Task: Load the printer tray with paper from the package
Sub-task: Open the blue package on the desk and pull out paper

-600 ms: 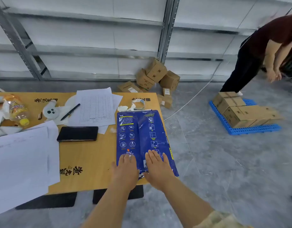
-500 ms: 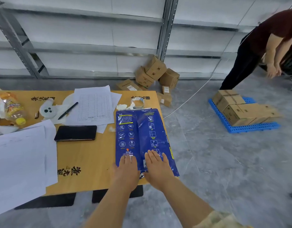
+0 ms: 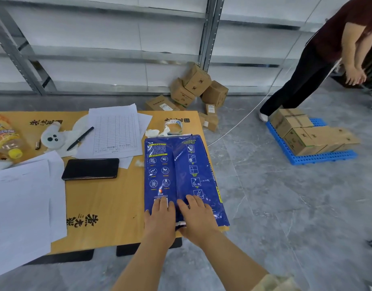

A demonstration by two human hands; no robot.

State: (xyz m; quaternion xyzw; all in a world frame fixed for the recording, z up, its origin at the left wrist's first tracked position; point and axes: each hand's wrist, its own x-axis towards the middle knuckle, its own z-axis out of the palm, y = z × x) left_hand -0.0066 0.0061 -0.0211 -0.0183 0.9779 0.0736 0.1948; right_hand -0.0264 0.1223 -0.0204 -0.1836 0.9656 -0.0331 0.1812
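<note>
On the wooden table (image 3: pixel 109 208) little has changed since the earlier frame — both hands stay flat, fingers extended, gripping nothing. Left hand (image 3: pixel 161 219) and right hand (image 3: pixel 196 217) press side by side on the near end of the blue paper package (image 3: pixel 180 169), which lies along the table's right edge.

A wooden desk (image 3: pixel 109 208) carries a blue paper package (image 3: pixel 180 171) along its right edge, a black phone (image 3: pixel 90 169) mid-desk, white sheets (image 3: pixel 21 206) at the near left, a gridded form (image 3: pixel 115 133) and pen (image 3: pixel 80 138) farther back, and a bottle (image 3: pixel 5 139) far left.
</note>
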